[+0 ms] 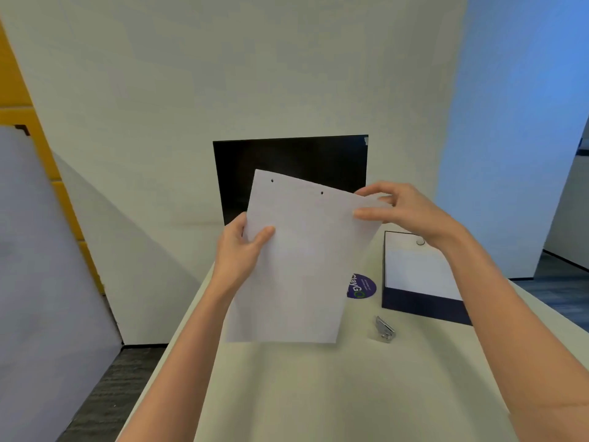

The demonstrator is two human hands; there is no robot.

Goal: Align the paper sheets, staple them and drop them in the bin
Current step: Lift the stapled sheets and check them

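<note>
Left hand [242, 247] grips the white punched paper sheets [299, 266] at their 9 o'clock edge and right hand [404, 212] pinches the 1 o'clock corner. Long axis 12-to-6. Small silver metal stapler [385, 329] lies on the desk [318, 393] at 4 o'clock, nearer my right hand.

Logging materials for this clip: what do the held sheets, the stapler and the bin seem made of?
Sheets: thin matte white paper, with two punched holes near the top edge.
Stapler: bare metal, probably steel; silvery with bright glints.
Bin: likely rigid cardboard, matte dark blue outside, white inside, with sharp square corners; plastic cannot be ruled out.
</note>
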